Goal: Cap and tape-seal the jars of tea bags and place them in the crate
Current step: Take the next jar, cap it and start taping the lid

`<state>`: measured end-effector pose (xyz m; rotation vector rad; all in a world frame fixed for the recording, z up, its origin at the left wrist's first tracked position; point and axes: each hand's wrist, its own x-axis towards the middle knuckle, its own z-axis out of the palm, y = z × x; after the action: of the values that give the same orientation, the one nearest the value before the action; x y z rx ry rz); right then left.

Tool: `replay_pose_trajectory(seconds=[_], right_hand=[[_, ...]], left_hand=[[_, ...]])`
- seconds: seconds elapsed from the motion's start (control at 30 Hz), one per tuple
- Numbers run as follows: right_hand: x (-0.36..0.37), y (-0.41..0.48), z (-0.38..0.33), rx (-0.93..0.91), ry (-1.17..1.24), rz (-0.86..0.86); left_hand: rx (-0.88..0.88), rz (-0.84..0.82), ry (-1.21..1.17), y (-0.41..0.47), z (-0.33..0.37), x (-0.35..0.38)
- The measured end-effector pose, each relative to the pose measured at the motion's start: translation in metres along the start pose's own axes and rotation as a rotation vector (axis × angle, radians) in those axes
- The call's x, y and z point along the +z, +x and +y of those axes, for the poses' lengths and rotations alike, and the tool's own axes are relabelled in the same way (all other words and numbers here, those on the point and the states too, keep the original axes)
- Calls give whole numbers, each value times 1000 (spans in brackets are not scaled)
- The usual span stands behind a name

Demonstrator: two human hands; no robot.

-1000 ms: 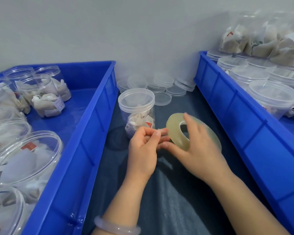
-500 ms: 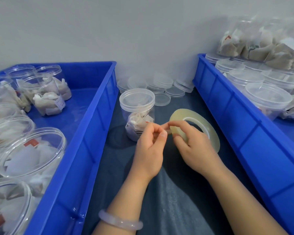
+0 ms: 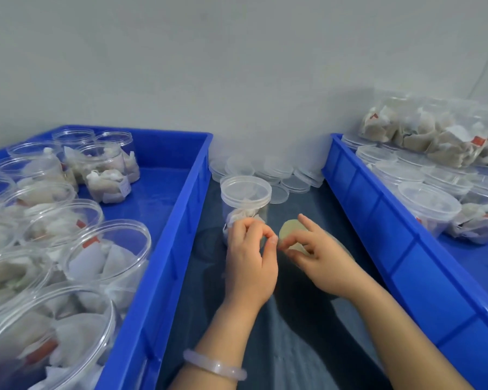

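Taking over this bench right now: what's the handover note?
Left hand pinches at the edge of the yellowish roll of clear tape; right hand grips that roll.
The capped clear plastic jar of tea bags stands on dark cloth behind them, no tape visible on it.
Done: cap on.
Left: tape-seal it, then place it, likely in the blue plastic crate on the right, beside other capped jars.

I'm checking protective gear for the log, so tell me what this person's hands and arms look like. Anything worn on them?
No sleeves, gloves or rings show on the left hand or the right hand; both arms are bare to the frame's edge. The only thing worn is a pale, translucent, smooth bangle on the left wrist.
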<state>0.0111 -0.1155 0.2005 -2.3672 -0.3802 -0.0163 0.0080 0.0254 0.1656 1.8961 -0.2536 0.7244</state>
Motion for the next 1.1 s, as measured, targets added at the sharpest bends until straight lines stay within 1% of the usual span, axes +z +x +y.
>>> replay_pose_trajectory(seconds=[0.07, 0.1, 0.23, 0.33, 0.37, 0.4, 0.5, 0.53, 0.57, 0.67, 0.73, 0.8, 0.9, 0.97, 1.1], right_hand=[[1, -2, -3, -15, 10, -42], [1, -2, -4, -10, 21, -33], [5, -4, -5, 61, 141, 111], [8, -1, -6, 45, 127, 151], [7, 2, -6, 41, 124, 170], [5, 6, -6, 42, 124, 186], [-10, 23, -5, 54, 88, 225], [-16, 29, -5, 52, 78, 230], [-21, 35, -4, 47, 72, 232], [-30, 50, -7, -8, 18, 243], [-35, 59, -10, -78, -39, 235], [-37, 66, -11, -161, -84, 198], [-35, 73, -11, -252, -127, 99], [-32, 76, -11, -269, -114, 57], [-28, 81, -13, -259, -86, 40]], left_hand=[[-8, -28, -9, -1, 0, 1], [-9, -35, -6, -2, 1, 1], [8, 22, 38, -1, 0, 2], [16, -4, 16, -1, 1, 2], [23, 10, 8, -1, 1, 2], [34, 53, 1, -1, 2, 2], [39, 293, -26, 2, 3, 1], [34, 344, -35, 5, 3, -1], [27, 361, -43, 8, 2, -3], [-29, 270, -75, 25, -6, -4], [-14, 232, -66, 37, -14, -2], [32, 246, -68, 45, -20, 3], [48, 229, -86, 51, -28, 11], [61, 217, -77, 52, -34, 15], [43, 209, -147, 56, -44, 17]])
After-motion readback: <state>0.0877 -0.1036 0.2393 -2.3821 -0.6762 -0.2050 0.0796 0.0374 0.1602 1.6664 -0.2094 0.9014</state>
